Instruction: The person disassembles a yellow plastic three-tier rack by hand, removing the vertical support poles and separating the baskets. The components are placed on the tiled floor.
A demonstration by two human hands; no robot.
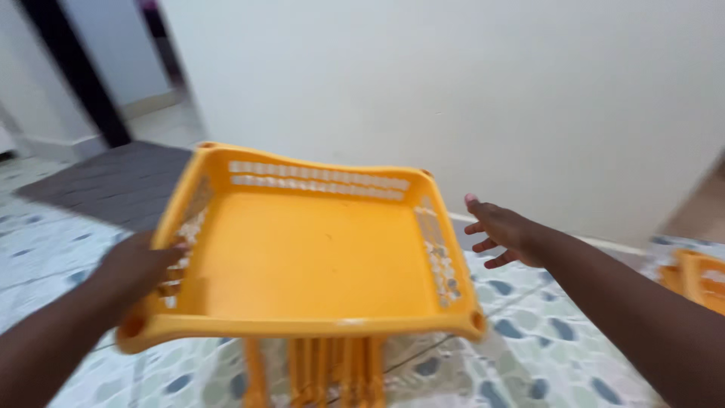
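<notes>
Nearest the camera, orange plastic slats (332, 374) standing upright below the tray, low in the middle of the view, upper ends hidden by the tray's near rim. Contact between the 2 not clear from here.

Just above, an orange plastic tray (302, 261): shallow, rectangular, flat bare floor, slotted walls, a round socket at each visible corner. Held off the floor, tilted so the far wall sits higher in the view than the near rim.

At the tray's left wall, the left hand (140, 264), closed around the slotted side, fingertips (177, 249) hooked over the wall toward the inside. Forearm running in from the lower left corner.

To the right of the tray, the right hand (502, 230), fingers spread wide, holding nothing, just beside the far right corner yet apart from it. Forearm coming in from the lower right.

At the right edge, part of a second orange tray (698, 279), low down, mostly cut off by the frame.

Underneath everything, a tiled floor (529, 340), pale with blue and green pebble shapes. Further back on the left, a dark grey mat (113, 185) lying flat on the floor.

Behind, a plain white wall (453, 91) filling most of the background. Far left, a dark door frame (72, 72) with an opening beside it. Whole view slightly blurred.
</notes>
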